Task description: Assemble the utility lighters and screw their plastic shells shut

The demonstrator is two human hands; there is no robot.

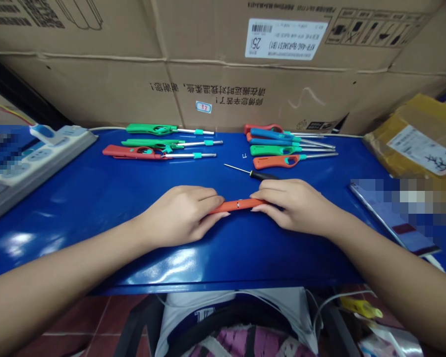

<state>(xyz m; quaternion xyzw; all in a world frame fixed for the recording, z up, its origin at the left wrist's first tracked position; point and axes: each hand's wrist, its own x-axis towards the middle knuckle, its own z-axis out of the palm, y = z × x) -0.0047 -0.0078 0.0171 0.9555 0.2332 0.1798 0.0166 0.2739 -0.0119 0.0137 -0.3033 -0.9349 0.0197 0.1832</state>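
Note:
Between my two hands, low over the blue table [134, 270], is an orange lighter body [238, 204] seen edge-on, with a small pale spot near its middle. My left hand [184, 213] pinches one end between thumb and fingers. The other end is gripped the same way by my right hand [297, 206]. My fingers cover both ends, so its full shape is hidden. Just beyond my right hand lies a screwdriver [250, 173] with a black handle, its thin shaft pointing left.
Green lighters [152, 129] and a red lighter [134, 152] lie back left; several coloured lighters [277, 161] lie back right. A power strip [37, 158] stands at left. A phone [394, 218] and a taped package [416, 134] are at right. A large carton [134, 89] walls off the back.

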